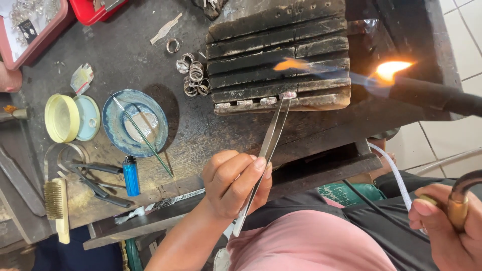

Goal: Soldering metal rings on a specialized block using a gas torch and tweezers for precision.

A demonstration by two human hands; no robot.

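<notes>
Jeweller's workshop. Scorched dark workbench (150, 55) with a charred soldering block (281, 45), lit torch (432, 93), loose silver rings (193, 75). Wire brush (56, 203), pliers (95, 183) and lighter (131, 175) lie alongside.

Long steel tweezers (266, 150) are slanting up to a small pale piece (288, 95), probably a ring, sitting on the charred grooved block's (278, 55) front edge. A dark torch (432, 95) is throwing flame leftward over it.

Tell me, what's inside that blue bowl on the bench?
Inside the blue bowl sits a whitish patch, perhaps paste or liquid, and a thin rod lies across the bowl's rim. Whatever lies beneath the whitish patch is covered.
</notes>
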